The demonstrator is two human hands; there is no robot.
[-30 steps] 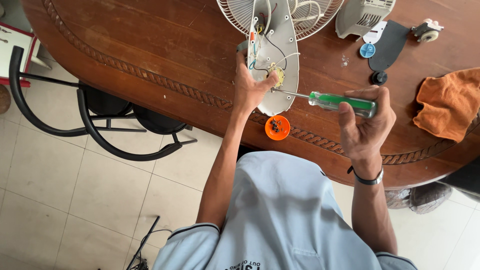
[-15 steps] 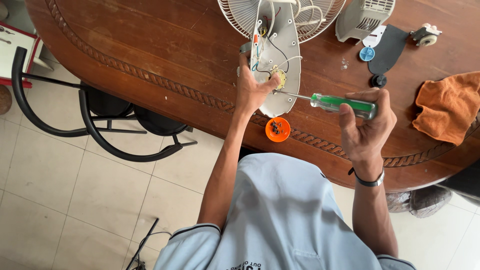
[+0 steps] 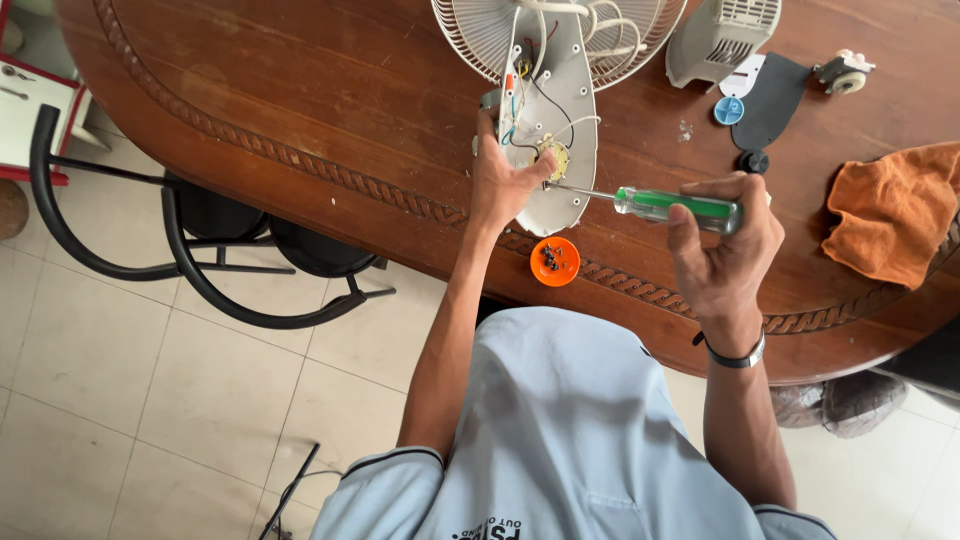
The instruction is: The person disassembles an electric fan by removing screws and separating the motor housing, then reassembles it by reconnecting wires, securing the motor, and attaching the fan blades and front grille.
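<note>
both hands busy: your left hand [image 3: 503,180] clasps the fan base [image 3: 553,130], your right hand [image 3: 722,245] grips the screwdriver [image 3: 660,203]; its tip could slip into wires [image 3: 540,100].

A green-handled screwdriver [image 3: 655,203] lies level, its tip at the opened white fan base [image 3: 560,130] with exposed wires.
</note>
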